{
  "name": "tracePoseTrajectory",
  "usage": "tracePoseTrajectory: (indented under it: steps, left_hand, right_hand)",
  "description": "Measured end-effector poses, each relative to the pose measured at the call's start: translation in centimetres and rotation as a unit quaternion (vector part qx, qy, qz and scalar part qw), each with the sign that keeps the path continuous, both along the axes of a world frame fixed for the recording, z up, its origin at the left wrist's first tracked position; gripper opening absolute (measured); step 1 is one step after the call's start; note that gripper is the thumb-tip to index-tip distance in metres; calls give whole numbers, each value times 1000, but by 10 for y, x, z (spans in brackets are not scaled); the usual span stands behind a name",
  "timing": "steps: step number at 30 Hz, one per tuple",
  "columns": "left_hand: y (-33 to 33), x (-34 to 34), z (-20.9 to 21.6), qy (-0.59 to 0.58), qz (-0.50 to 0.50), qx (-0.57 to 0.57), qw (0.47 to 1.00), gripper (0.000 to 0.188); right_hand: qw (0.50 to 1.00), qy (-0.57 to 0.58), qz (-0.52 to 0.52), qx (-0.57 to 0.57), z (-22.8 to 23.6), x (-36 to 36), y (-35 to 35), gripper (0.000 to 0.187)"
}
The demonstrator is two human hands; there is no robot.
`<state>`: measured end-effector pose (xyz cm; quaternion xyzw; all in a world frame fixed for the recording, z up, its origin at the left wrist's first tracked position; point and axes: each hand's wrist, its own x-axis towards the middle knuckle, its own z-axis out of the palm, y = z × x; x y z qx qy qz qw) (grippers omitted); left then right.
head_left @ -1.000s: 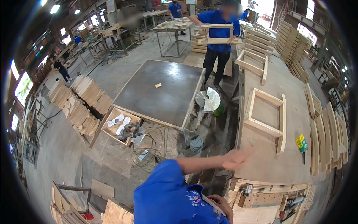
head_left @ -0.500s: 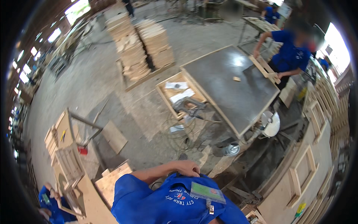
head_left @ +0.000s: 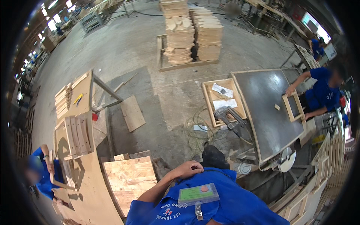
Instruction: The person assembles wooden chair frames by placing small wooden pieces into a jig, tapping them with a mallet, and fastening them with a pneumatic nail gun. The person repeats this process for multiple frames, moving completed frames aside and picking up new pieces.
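Observation:
My left hand is held in front of my waist, close to the lower edge of my blue shirt. Its fingers are curled together, and whatever may be inside them is hidden. An identity card in a clear holder hangs on the shirt by a metal clip. My right hand does not show. To the left of my left arm is a pale wooden panel. Beyond my hand, the dark tip of a shoe shows against the floor.
A dark-topped table stands ahead right; a co-worker holds a wooden frame there. Beside it, a wooden tray contains papers and a tool. At left, another co-worker handles a frame at a bench. Stacked wooden pieces stand ahead.
My view has swung left, so the table, tray and stacks sit farther right. My left hand stays near my waist, its fingers still curled. The shoe tip has come into view.

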<state>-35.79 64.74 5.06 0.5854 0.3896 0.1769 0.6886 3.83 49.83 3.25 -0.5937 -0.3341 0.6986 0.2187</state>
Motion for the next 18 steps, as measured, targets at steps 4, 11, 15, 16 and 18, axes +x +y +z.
tracePoseTrajectory:
  steps: [4,11,15,16,18]
  left_hand:
    - [-12,-24,1,-20,117,-106,987,20]
    - [-10,-54,6,29,229,-154,961,27]
    - [7,-93,26,93,240,-190,947,37]
    - [9,-101,21,93,254,-183,945,37]
    - [25,-119,13,79,259,-222,937,40]
  right_hand:
    - [997,25,63,22,-16,0,55,23]
    - [985,74,133,78,-49,-10,149,23]
    - [981,79,137,116,-71,-23,193,23]
    - [980,46,139,131,-78,-31,208,24]
    - [990,34,101,95,-81,-53,236,25]
